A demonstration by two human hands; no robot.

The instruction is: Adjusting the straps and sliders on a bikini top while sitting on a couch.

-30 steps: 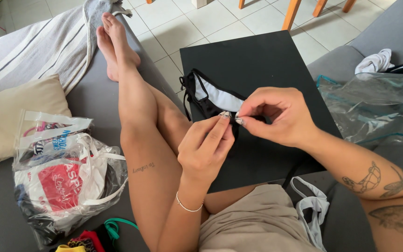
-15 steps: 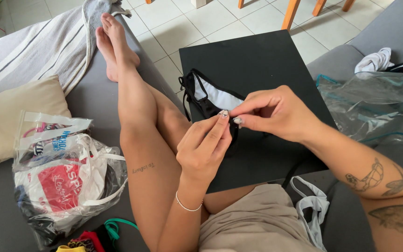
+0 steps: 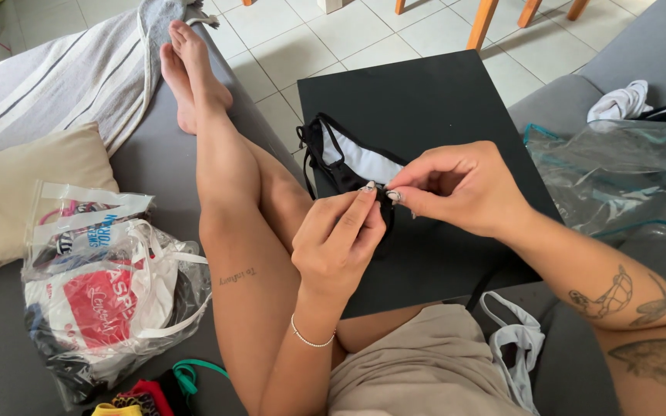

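Left hand: the left hand [image 3: 341,239] rises from the lap, palm turned away, fingertips pinched shut on the near end of the black garment [image 3: 344,158].
Right hand: the right hand [image 3: 456,189] reaches in from the right, wrist bent, thumb and forefinger clamped on the same end, touching the left fingertips.
Garment position: it lies on the black board [image 3: 425,115], beside the knee.
Garment axis: its length runs from the pinched end up-left, white lining facing up.
Nearby: a clear plastic bag [image 3: 618,173] sits right on the grey sofa [image 3: 148,166].
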